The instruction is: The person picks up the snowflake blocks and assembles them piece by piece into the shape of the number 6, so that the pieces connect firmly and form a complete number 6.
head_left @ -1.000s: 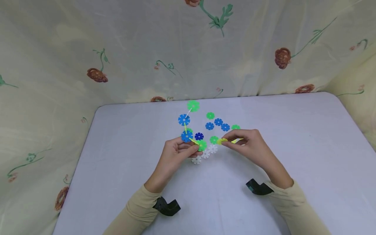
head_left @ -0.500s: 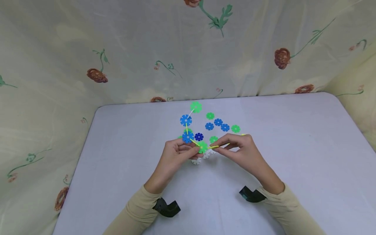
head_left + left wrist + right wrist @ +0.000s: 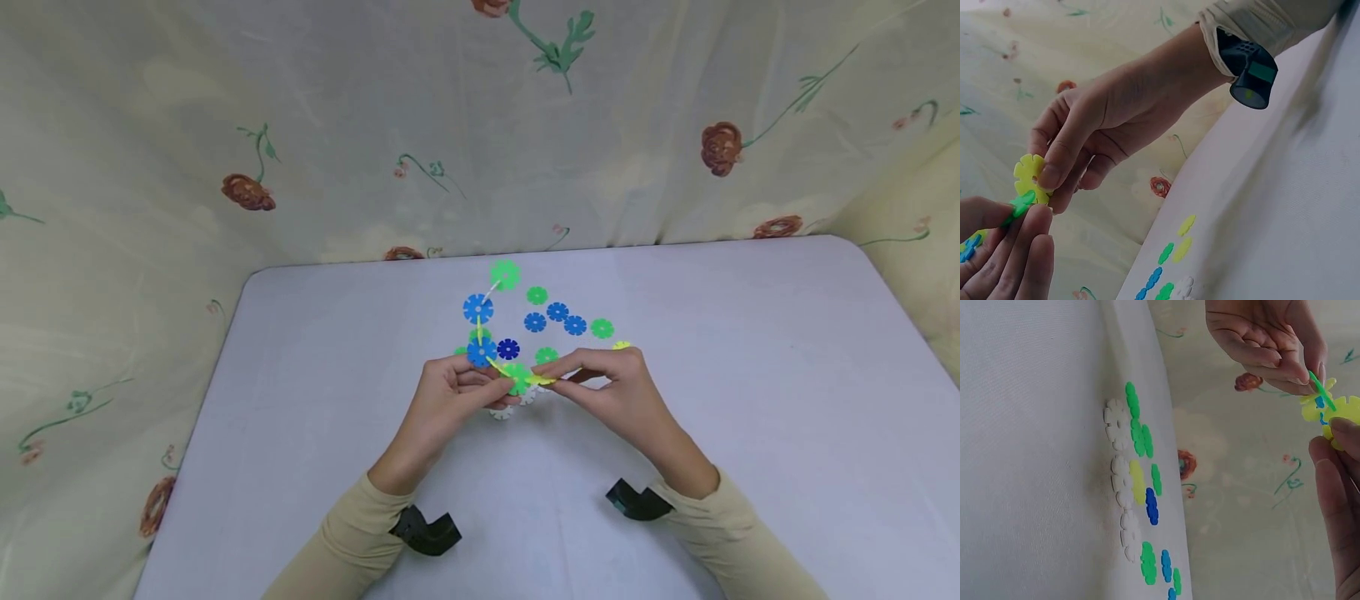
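Sleeves: two, cream, each with a black wrist device (image 3: 426,532).
Left hand (image 3: 456,390): nine o'clock of a notched green disc (image 3: 517,381), gripping it between thumb and fingers.
Right hand (image 3: 624,382): three o'clock, pinching a yellow disc (image 3: 543,380) whose edge meets the green; whether slotted in, cannot tell.
Chain (image 3: 482,352): seven discs, including the gripped green, bowing from it toward eleven: two green, two yellow, two blue, one white.
Loose discs: three white (image 3: 501,412) near six; one dark blue (image 3: 507,348) near twelve; three mid-blue (image 3: 557,311) toward one; at least six green (image 3: 537,295), two yellow (image 3: 1182,249).
Table (image 3: 300,375): pale, rounded corners.
Cloth backdrop (image 3: 337,125): cream, flowered.
Change: one second ago, the yellow disc was apart, toward two.
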`<action>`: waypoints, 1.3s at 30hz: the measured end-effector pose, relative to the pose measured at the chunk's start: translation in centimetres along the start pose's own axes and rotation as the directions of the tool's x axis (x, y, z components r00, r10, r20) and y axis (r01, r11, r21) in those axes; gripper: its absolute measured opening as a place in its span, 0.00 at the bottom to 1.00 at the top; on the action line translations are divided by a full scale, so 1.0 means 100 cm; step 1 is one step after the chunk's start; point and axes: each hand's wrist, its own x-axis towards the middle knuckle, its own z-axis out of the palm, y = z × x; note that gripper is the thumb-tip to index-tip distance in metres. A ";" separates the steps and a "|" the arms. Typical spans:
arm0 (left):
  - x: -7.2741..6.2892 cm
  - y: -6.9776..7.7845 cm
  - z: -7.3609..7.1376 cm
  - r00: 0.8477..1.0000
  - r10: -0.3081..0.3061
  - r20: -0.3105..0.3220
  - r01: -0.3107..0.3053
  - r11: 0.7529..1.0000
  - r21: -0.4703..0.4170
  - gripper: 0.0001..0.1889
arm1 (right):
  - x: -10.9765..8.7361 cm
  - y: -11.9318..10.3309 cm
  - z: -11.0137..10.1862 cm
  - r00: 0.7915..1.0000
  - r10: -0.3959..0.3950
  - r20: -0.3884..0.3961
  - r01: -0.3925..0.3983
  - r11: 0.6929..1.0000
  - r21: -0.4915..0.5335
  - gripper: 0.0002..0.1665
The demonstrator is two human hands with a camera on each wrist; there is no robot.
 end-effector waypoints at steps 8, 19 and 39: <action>0.000 0.000 -0.002 1.000 -0.004 0.013 0.004 1.000 -0.022 0.10 | -0.001 0.001 0.004 1.000 -0.024 0.002 0.024 0.999 0.023 0.14; 0.001 -0.002 -0.004 0.997 0.006 0.071 -0.005 1.000 -0.025 0.10 | -0.003 0.004 0.008 0.999 -0.054 0.007 0.053 0.995 0.085 0.12; 0.000 0.000 0.000 1.000 0.023 0.003 -0.023 0.999 -0.035 0.12 | 0.002 0.021 0.014 0.888 0.440 0.131 -0.354 0.838 -0.415 0.16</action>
